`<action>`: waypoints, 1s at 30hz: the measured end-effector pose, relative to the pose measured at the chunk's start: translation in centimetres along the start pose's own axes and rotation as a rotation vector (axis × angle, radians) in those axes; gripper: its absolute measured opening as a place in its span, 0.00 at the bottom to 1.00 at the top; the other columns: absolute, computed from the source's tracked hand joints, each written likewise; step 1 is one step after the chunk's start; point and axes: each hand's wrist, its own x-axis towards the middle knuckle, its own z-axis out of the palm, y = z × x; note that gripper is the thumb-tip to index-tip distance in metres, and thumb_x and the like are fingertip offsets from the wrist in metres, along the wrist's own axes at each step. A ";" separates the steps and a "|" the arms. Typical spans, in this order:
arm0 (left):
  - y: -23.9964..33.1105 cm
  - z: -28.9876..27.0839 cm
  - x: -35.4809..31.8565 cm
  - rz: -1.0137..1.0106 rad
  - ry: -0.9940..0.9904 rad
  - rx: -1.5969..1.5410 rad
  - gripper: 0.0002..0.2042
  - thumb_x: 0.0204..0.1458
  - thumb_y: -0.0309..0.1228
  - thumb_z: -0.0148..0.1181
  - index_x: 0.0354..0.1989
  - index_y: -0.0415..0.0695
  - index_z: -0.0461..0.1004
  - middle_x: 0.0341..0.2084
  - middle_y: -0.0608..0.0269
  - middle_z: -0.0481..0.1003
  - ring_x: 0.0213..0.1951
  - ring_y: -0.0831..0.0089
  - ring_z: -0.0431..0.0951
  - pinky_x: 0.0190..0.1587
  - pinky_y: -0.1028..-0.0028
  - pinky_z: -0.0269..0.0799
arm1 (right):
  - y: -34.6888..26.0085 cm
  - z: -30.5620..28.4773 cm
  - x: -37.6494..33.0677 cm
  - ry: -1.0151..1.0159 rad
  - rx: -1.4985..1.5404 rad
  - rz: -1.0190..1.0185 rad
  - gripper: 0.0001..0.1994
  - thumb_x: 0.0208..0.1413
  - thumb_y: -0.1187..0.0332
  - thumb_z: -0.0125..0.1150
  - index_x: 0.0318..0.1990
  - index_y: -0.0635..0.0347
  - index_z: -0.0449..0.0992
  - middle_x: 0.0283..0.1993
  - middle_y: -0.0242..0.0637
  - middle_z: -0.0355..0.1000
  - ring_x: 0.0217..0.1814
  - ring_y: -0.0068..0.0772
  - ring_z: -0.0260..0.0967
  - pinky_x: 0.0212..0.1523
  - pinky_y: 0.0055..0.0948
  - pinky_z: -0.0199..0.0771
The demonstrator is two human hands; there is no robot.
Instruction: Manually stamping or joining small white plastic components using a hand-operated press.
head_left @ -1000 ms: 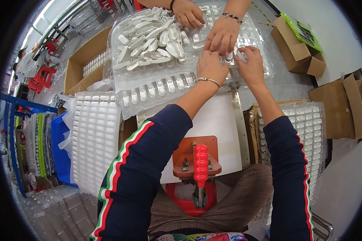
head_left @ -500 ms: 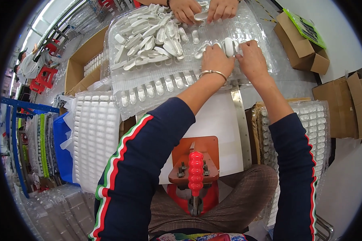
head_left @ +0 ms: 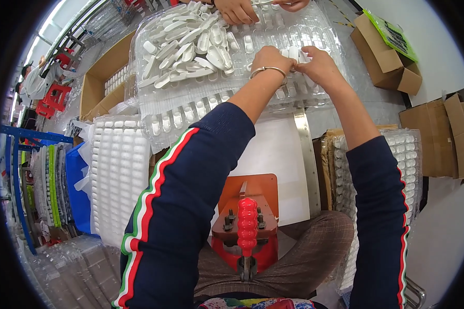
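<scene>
Just then, compared w/ a second earlier, both of the person's hands had moved up the clear blister tray [head_left: 191, 110] and drawn closer together, & the co-worker's hands [head_left: 237, 10] across the table had slid back toward the far edge. That suggested the work had shifted to a row deeper in the tray, w/ each worker keeping to their own side.

Left hand [head_left: 270, 59], wearing a thin bracelet, was curled palm-down w/ fingers pressed together onto the tray. Right hand [head_left: 319, 64] sat just beside it, almost touching, fingertips pinching a small white plastic piece [head_left: 293, 52] between the two hands. Both forearms in dark blue sleeves w/ red, white & green stripes reached forward from the lower edge, elbows bent, left arm crossing toward centre.

A loose pile of white plastic pieces [head_left: 185, 41] lay on the tray's far left part, well apart from the hands. Near the person's lap stood a red-handled press [head_left: 247, 232] on an orange base. Stacks of white moulded trays [head_left: 118, 175] sat to the left, cardboard boxes [head_left: 392, 56] to the far right.
</scene>
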 end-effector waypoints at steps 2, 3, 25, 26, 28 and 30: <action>-0.4 0.1 -0.5 0.016 0.054 -0.052 0.32 0.31 0.49 0.77 0.42 0.36 0.80 0.36 0.48 0.81 0.39 0.57 0.82 0.45 0.67 0.77 | -0.9 -0.3 0.1 -0.054 -0.025 0.047 0.34 0.38 0.57 0.78 0.54 0.61 0.75 0.47 0.55 0.77 0.51 0.47 0.76 0.52 0.38 0.76; -0.6 0.3 -0.6 0.031 0.107 -0.107 0.32 0.30 0.49 0.77 0.42 0.37 0.80 0.36 0.49 0.81 0.39 0.57 0.82 0.44 0.67 0.77 | -1.2 -0.4 0.0 -0.065 -0.047 0.067 0.34 0.38 0.58 0.78 0.55 0.60 0.75 0.48 0.54 0.76 0.52 0.47 0.76 0.52 0.38 0.76; -4.6 -4.0 -7.7 0.052 0.074 -0.581 0.19 0.42 0.33 0.68 0.40 0.33 0.76 0.29 0.52 0.79 0.30 0.66 0.80 0.33 0.67 0.76 | -5.6 5.1 -8.4 0.065 0.598 -0.232 0.18 0.49 0.67 0.68 0.48 0.60 0.74 0.48 0.44 0.73 0.53 0.46 0.71 0.54 0.35 0.69; -6.1 -4.9 -10.0 0.075 0.061 -0.509 0.19 0.42 0.34 0.68 0.40 0.34 0.76 0.30 0.51 0.79 0.31 0.65 0.81 0.35 0.67 0.76 | -6.0 5.5 -10.6 0.011 0.596 -0.266 0.18 0.49 0.66 0.68 0.48 0.59 0.74 0.49 0.44 0.72 0.53 0.45 0.70 0.55 0.35 0.69; -9.1 -6.2 -13.9 0.063 -0.057 -0.331 0.20 0.43 0.36 0.69 0.41 0.35 0.76 0.32 0.49 0.79 0.33 0.61 0.81 0.38 0.66 0.75 | -5.5 6.7 -14.0 -0.118 0.608 -0.329 0.18 0.49 0.66 0.68 0.48 0.59 0.74 0.50 0.44 0.71 0.54 0.44 0.69 0.57 0.35 0.67; -13.3 -6.0 -16.4 0.043 -0.196 -0.108 0.20 0.44 0.35 0.69 0.44 0.38 0.76 0.33 0.50 0.79 0.32 0.62 0.81 0.37 0.67 0.75 | -3.6 10.1 -16.9 -0.292 0.612 -0.303 0.19 0.50 0.67 0.67 0.50 0.58 0.74 0.51 0.41 0.70 0.56 0.39 0.68 0.59 0.33 0.66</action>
